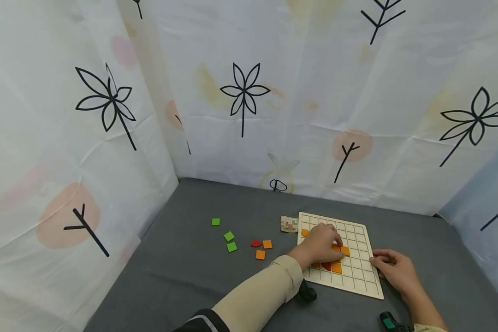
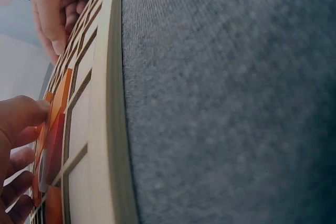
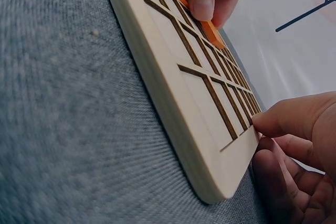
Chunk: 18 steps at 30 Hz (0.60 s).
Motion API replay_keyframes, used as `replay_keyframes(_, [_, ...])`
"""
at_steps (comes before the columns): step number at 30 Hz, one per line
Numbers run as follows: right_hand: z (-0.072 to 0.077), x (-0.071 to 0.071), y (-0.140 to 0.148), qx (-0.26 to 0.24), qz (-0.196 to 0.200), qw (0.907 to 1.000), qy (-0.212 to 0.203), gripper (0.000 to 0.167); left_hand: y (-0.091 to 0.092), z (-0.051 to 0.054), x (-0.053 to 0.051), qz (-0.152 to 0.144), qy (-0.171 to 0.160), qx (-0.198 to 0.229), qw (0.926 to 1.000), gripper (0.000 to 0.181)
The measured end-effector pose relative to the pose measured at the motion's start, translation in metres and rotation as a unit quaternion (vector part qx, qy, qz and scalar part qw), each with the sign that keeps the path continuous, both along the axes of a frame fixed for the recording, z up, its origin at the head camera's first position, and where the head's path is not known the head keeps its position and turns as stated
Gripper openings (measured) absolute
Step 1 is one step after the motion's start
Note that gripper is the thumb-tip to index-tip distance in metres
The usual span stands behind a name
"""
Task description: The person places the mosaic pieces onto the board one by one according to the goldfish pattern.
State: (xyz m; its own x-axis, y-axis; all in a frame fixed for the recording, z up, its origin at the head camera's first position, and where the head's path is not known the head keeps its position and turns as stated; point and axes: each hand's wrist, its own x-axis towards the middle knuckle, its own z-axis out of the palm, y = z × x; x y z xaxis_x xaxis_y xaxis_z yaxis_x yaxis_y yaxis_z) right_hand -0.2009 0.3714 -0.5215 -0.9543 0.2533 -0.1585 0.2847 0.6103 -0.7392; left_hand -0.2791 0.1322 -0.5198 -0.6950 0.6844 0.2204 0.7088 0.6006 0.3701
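Orange and red pieces lie in the left part of a pale wooden grid board [image 1: 358, 272]. My left hand [image 1: 321, 243] reaches over them, thumb and forefinger at either side of an orange tile [image 1: 336, 247]; its palm side is hidden in the head view. In the right wrist view, the left fingertips [image 3: 202, 8] touch an orange tile [image 3: 212, 35] on the grid. My right hand [image 1: 394, 269] holds the board's right edge, its thumb [image 3: 268, 123] on the rim and the other fingers curled below. A red piece [image 2: 55, 148] stands out beneath the left thumb [image 2: 39, 109].
Left of the board lie several green squares [image 1: 229, 236], two loose orange squares [image 1: 267, 244] and a red piece [image 1: 255, 243]. A small patterned card [image 1: 289, 224] touches or nearly touches the board's upper left edge. Patterned cloth walls [image 1: 274, 152] bound the grey table [image 1: 170, 258].
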Motion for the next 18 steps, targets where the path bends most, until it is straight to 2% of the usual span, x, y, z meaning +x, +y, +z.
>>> replay_keyframes(12, [0.002,-0.0009,0.0005,0.002,0.003,1.0,0.004,0.052,0.0036,0.0031,0.0011,0.015,-0.01,-0.014,0.9997,0.023])
replay_keyframes(18, [-0.0005,-0.0006,-0.0013,0.005,-0.003,1.0,0.006,0.051,0.0045,0.0002,0.0026,0.019,0.0,-0.018,0.9997,0.021])
